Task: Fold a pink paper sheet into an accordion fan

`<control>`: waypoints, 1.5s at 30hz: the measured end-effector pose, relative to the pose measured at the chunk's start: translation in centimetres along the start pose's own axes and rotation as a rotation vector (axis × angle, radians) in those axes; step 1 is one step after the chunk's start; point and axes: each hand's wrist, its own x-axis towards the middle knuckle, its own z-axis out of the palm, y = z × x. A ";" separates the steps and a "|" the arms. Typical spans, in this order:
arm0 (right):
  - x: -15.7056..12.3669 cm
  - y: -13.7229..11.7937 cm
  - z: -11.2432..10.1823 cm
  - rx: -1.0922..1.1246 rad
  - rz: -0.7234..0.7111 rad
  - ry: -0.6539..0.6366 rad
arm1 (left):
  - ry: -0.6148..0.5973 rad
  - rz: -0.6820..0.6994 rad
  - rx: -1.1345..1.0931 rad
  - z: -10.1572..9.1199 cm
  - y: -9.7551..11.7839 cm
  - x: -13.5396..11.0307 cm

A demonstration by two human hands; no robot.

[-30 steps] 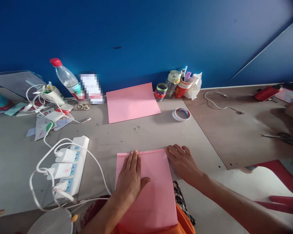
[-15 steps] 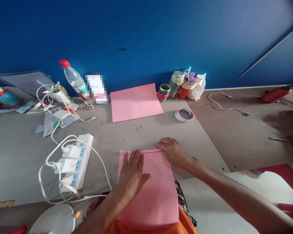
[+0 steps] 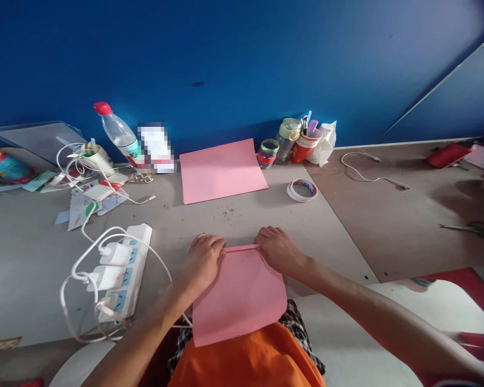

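A sheet of pink paper (image 3: 240, 298) lies at the table's front edge, its near part hanging over towards my orange shirt. Along its far edge runs a narrow folded strip. My left hand (image 3: 205, 255) is closed on the left end of that strip, fingers curled over it. At the right end my right hand (image 3: 276, 247) grips the same edge, its fingers bent and the fingertips hidden. Beyond both hands, a larger pink sheet or stack (image 3: 223, 172) rests near the blue wall.
A white power strip (image 3: 139, 269) with plugs and looping cables stands left. A tape roll (image 3: 302, 190) lies right of the pink stack. At the back are a bottle (image 3: 119, 131), a jar (image 3: 268, 154) and red cups (image 3: 304, 148). Scissors (image 3: 474, 230) lie far right.
My left hand has gone from lying flat on the paper to gripping the left end of its far edge. The paper's near part has shifted and lifted; my right hand stays at the right end.
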 end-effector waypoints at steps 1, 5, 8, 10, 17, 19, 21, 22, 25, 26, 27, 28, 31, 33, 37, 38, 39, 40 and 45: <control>0.1 -0.1 -0.1 0.001 0.004 -0.003 | -0.023 0.000 -0.002 -0.1 0.0 0.3; 0.2 -0.2 -0.3 0.004 0.018 -0.016 | -0.112 -0.015 0.043 -0.7 0.3 0.7; 0.4 -0.2 -0.3 -0.004 0.010 -0.033 | -0.171 -0.034 0.083 -0.9 0.6 0.7; 0.5 -0.2 -0.2 -0.008 -0.006 -0.028 | -0.194 -0.039 0.093 -1.0 0.6 0.7; -0.1 -0.3 -0.3 -0.062 -0.094 0.115 | -0.165 -0.029 0.086 -0.8 0.4 -0.3; -0.6 -0.4 -0.4 -0.102 -0.145 0.206 | -0.126 -0.014 0.066 -0.7 0.3 -0.7; -1.0 -0.5 -0.5 -0.120 -0.197 0.287 | -0.067 0.002 0.043 -0.6 0.3 -1.1; -1.2 -0.6 -0.5 -0.119 -0.217 0.320 | -0.033 0.011 0.036 -0.6 0.3 -1.3; -1.5 -0.6 -0.8 -0.087 -0.249 0.398 | 0.058 0.057 0.035 -0.9 0.3 -1.6; -1.6 -0.7 -0.9 -0.068 -0.253 0.420 | 0.081 0.074 0.041 -1.0 0.4 -1.6; -1.7 -0.7 -1.1 -0.045 -0.253 0.441 | 0.104 0.091 0.051 -1.3 0.5 -1.7; -1.7 -0.8 -1.4 -0.018 -0.248 0.458 | 0.129 0.107 0.067 -1.5 0.7 -1.7; -2.0 -1.2 -2.3 0.049 -0.230 0.480 | 0.234 0.157 0.148 -2.4 1.3 -1.9; -2.2 -1.5 -2.9 0.055 -0.235 0.468 | 0.305 0.189 0.197 -2.9 1.8 -2.1; -2.4 -1.9 -3.7 -0.008 -0.264 0.467 | 0.371 0.219 0.220 -3.5 2.6 -2.2; -2.4 -1.9 -3.7 -0.032 -0.270 0.481 | 0.368 0.215 0.210 -3.5 2.7 -2.3; -2.3 -1.9 -3.8 -0.057 -0.275 0.498 | 0.358 0.209 0.194 -3.5 2.8 -2.3; -2.3 -1.9 -3.8 -0.082 -0.280 0.516 | 0.344 0.199 0.173 -3.4 2.8 -2.3; -1.9 -1.4 -3.4 -0.125 -0.289 0.554 | 0.249 0.125 0.053 -3.3 2.3 -2.5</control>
